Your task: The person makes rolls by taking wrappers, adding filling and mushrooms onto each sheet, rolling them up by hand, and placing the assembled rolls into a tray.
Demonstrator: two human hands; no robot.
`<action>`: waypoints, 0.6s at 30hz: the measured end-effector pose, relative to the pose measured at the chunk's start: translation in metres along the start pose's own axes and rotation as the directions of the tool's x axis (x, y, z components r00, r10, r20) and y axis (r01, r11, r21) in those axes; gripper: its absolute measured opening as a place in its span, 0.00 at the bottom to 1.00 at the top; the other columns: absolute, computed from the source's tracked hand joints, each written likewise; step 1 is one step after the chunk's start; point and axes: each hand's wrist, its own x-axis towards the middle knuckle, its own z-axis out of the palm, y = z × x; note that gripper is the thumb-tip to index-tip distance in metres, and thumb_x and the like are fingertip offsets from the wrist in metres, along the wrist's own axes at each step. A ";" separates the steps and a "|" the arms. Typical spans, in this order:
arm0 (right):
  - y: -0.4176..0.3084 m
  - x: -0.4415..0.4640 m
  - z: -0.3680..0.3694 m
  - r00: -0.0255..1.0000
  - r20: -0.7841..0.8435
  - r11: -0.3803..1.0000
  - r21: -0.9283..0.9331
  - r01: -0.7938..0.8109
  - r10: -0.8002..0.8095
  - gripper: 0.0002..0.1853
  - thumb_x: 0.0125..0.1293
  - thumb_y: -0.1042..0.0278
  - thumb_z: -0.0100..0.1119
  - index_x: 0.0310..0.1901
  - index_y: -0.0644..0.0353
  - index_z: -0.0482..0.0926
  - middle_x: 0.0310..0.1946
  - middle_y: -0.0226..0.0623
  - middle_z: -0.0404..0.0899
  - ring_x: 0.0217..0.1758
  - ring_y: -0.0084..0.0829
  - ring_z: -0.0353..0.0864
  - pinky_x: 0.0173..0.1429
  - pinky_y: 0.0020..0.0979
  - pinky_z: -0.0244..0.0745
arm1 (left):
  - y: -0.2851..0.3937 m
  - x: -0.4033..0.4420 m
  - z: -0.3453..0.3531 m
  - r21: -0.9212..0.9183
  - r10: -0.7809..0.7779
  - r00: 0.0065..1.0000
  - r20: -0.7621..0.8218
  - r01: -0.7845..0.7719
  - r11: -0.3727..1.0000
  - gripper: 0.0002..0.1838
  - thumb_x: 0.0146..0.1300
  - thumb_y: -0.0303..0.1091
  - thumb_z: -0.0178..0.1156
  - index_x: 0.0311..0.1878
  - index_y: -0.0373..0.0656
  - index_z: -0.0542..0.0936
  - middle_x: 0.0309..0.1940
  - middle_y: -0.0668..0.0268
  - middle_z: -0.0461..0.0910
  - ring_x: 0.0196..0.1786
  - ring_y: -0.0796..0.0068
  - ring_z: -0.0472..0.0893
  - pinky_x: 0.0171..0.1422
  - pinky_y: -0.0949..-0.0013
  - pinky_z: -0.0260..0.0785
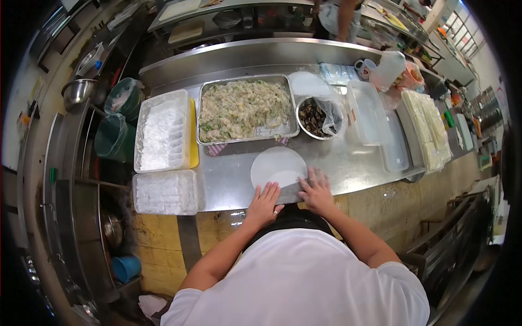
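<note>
A thin, round white sheet [275,161], like a wrapper or rice paper, lies on the steel table in front of me. A paler patch shows along its lower edge; I cannot tell whether it is a fold. My left hand [263,204] rests flat with fingers stretched out, fingertips at the sheet's lower left edge. Beside the lower right edge, my right hand [317,191] has its fingers spread on the table. Beyond the sheet stands a metal tray [249,141] of chopped pale filling with green bits [242,106].
On the left are a tub of white powdery rolls [161,130] and a lidded tub [166,193]. A bowl of dark pieces [312,117], a clear plastic container [365,114] and wrapped pale packs [427,130] stand right. Another person [337,22] is across the table.
</note>
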 end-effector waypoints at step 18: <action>0.020 0.326 -0.076 0.980 0.192 0.993 0.113 0.021 -0.042 0.18 0.69 0.67 0.67 0.56 0.71 0.84 0.56 0.62 0.86 0.64 0.61 0.85 0.73 0.51 0.78 | -0.034 0.037 -0.007 -0.248 -0.366 0.868 -0.334 0.294 0.923 0.25 0.58 0.38 0.77 0.60 0.46 0.87 0.71 0.55 0.80 0.79 0.50 0.75 0.89 0.37 0.53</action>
